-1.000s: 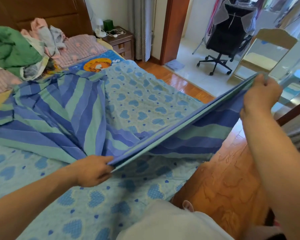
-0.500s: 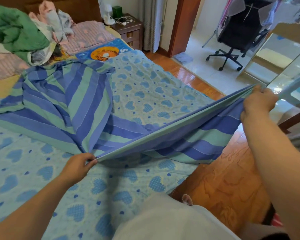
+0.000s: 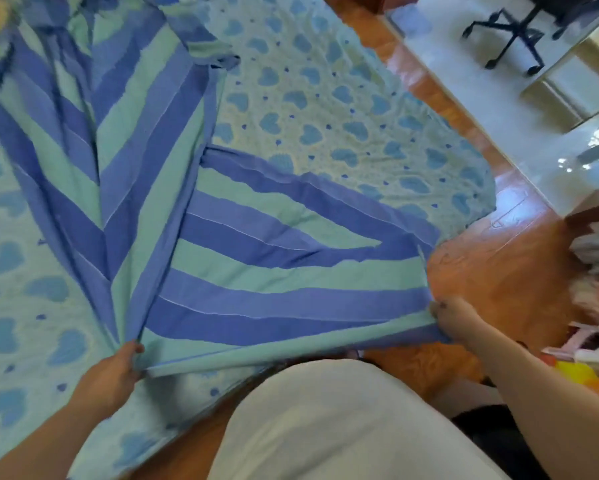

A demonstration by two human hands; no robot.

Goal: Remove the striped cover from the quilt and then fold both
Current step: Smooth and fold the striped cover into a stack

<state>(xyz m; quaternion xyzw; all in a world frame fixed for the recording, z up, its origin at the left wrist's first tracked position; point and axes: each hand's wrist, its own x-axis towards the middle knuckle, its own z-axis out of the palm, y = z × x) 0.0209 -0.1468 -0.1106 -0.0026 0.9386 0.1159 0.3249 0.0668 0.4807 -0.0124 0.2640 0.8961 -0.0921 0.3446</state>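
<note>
The blue and green striped cover point(image 3: 256, 265) lies spread over the light blue heart-print quilt point(image 3: 325, 109) on the bed. My left hand point(image 3: 114, 372) grips the cover's near edge at a folded corner, low left. My right hand point(image 3: 454, 317) pinches the same edge at the right, over the bed's side. The edge runs taut between both hands, close to my body. The rest of the cover bunches in folds toward the far left.
Wooden floor point(image 3: 499, 258) lies to the right of the bed. An office chair base point(image 3: 509, 32) stands on the tiled floor beyond. Stacked items and clutter point(image 3: 595, 327) sit at the right edge. My light-coloured clothing point(image 3: 325, 427) fills the lower middle.
Both hands have pulled the cover's edge down and toward me, laying the lifted part flat on the quilt. My right hand dropped from high right to bed level. The view tilted downward.
</note>
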